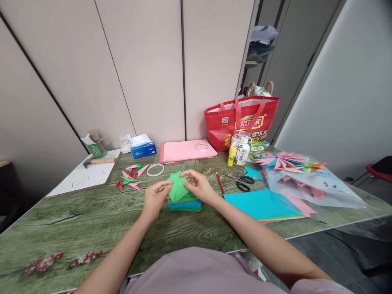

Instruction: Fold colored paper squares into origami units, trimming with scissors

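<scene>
Resting on the wood-grained surface [101, 220] nearest the wearer, a stack of green and blue papers [185, 205] lies below a creased green origami sheet [177, 190], the centre of the clock face used here (twelve o'clock points away from the wearer). The left hand [153, 199], at eight o'clock, pinches the sheet's left edge between thumb and fingers; the right hand [199, 185], at three o'clock, has its fingers closed about the right and upper right margin. Whether the sheet touches the stack cannot be told. Being thin paper, it should prove light, pliant and easily miscreased or torn; opposite edges or corners, lightly pinched, offer the best hold, leaving the folds uncrushed.

Toward four o'clock lie blue paper sheets [260, 204]; at three, a red pencil [220, 183] and black-handled scissors [243, 187]. At nine to ten o'clock is a cluster of folded paper pieces [131, 179] in pink, green and red, with a pale ring [155, 174], probably a tape roll, at ten to eleven.

Farther off stand a yellow glue stick [232, 157] at two o'clock and a blue tissue box [143, 150] at eleven; pink paper [180, 152] lies at twelve. Behind, at one o'clock, rises a red shopping bag [218, 132].
</scene>
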`<state>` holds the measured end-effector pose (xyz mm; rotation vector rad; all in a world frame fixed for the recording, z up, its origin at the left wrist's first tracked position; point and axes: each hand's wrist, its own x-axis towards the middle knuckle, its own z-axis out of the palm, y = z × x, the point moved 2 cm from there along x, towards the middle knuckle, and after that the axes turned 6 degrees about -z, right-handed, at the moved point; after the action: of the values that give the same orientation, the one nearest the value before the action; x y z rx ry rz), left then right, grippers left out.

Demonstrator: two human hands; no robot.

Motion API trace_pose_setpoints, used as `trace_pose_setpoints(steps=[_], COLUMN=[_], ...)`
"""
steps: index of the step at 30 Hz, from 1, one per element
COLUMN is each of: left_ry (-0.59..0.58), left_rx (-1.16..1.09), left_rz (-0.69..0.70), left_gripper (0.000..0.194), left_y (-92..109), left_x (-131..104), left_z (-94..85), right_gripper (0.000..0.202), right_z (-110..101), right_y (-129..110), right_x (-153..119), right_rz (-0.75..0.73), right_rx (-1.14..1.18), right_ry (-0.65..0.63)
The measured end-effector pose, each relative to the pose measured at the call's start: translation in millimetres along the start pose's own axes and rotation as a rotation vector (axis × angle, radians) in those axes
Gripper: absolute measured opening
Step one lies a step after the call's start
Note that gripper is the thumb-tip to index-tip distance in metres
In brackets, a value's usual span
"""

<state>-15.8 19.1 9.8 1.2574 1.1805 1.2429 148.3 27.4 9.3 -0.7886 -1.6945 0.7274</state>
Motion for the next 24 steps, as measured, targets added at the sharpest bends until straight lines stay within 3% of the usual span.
trace_pose_setpoints(steps=[6,12,24], left_ry=[0.03,-0.007,-0.015], left_rx=[0.006,0.031,-0.102], left_rz=[0.028,0.049,-0.039], left_gripper=[0.028,0.038,0.034], left_y=[2.7,2.1,2.2], left_x=[-0.6,-1.4,-2.4], left_z=[0.0,0.0,1.0], right_gripper=[0.035,0.035,0.035], right_z=[-0.5,-1.4,-2.0], right_y=[1.7,5.3,2.9], right_x=[0.4,0.5,0.9], right_rz=[0.03,0.039,0.031], right_rx=[-0.041,-0.019,-0.041], right_ry=[-0.038,-0.044,-0.057])
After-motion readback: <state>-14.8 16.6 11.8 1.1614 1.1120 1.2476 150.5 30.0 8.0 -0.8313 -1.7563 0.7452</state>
